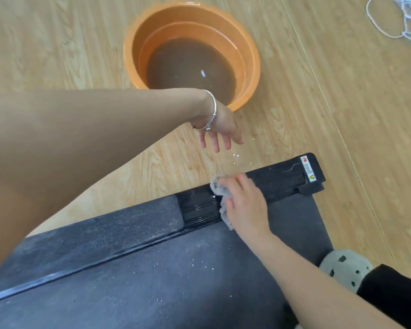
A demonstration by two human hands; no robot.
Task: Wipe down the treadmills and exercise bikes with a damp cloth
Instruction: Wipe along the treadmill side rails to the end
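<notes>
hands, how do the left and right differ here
The left hand hangs over the floor, fingers loose, holding nothing; the right hand grips a grey cloth pressed on the treadmill rail. The left wrist wears a silver bracelet; the right wrist is bare. Both hands are ungloved.

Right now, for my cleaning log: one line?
right hand holds crumpled grey cloth on black treadmill rail | left hand empty | orange plastic basin: brown water
</notes>
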